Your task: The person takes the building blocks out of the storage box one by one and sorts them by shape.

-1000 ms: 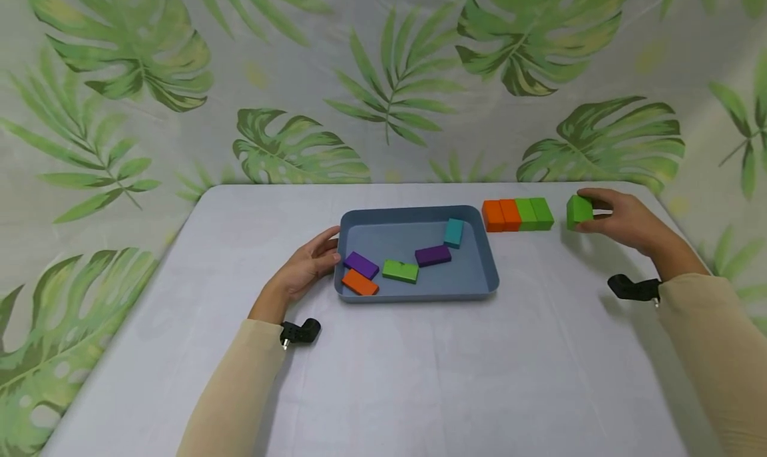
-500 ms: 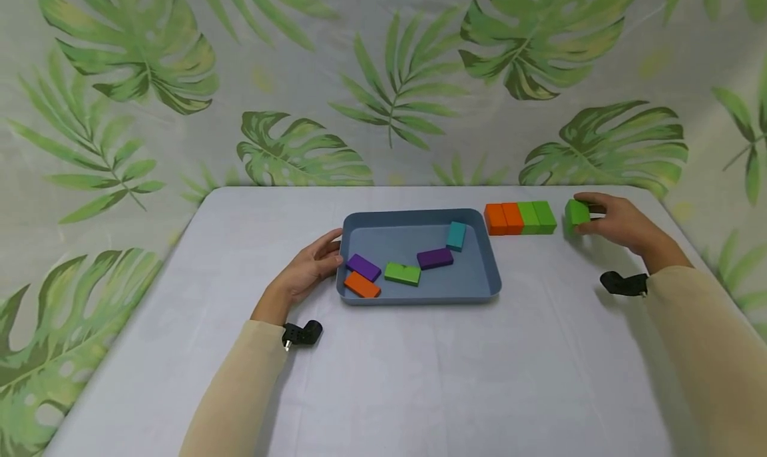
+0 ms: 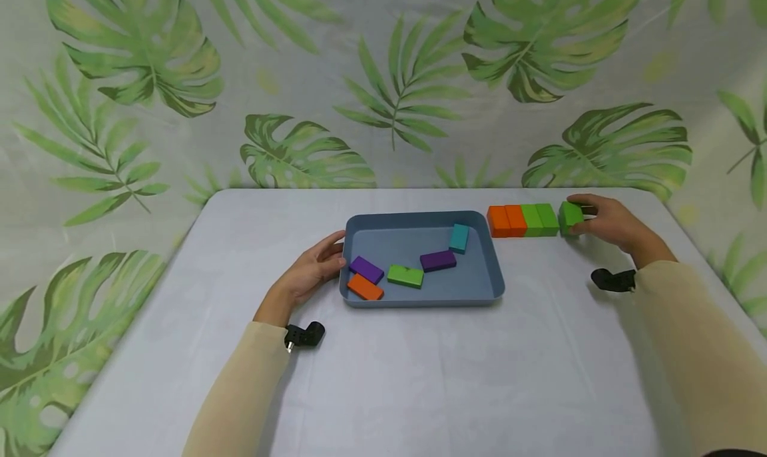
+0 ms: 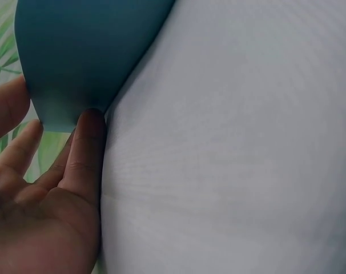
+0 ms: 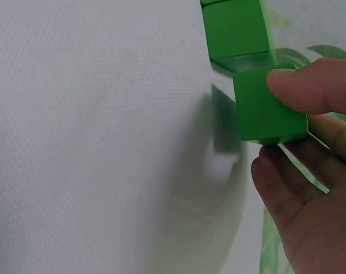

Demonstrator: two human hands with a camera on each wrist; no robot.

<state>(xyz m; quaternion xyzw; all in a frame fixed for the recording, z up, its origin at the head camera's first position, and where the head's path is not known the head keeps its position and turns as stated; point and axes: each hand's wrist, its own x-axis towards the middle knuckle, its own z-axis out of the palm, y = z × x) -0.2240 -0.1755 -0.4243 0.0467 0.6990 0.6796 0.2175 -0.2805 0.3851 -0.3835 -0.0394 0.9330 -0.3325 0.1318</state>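
Observation:
My right hand pinches a green block between thumb and fingers, at the right end of a row of blocks. In the right wrist view this block sits close by the last green block of the row; whether they touch I cannot tell. My left hand rests its fairly straight fingers against the left end of a blue-grey tray. The left wrist view has the fingertips touching the tray's outer wall. In the row, two orange blocks stand left of two green ones.
Inside the tray lie a teal block, two purple blocks, a green block and an orange block. A white cloth covers the table. Behind it hangs a leaf-patterned curtain.
My right hand has brought the green block leftward, up to the right end of the row. The left hand stays at the tray. The whole view has shifted slightly.

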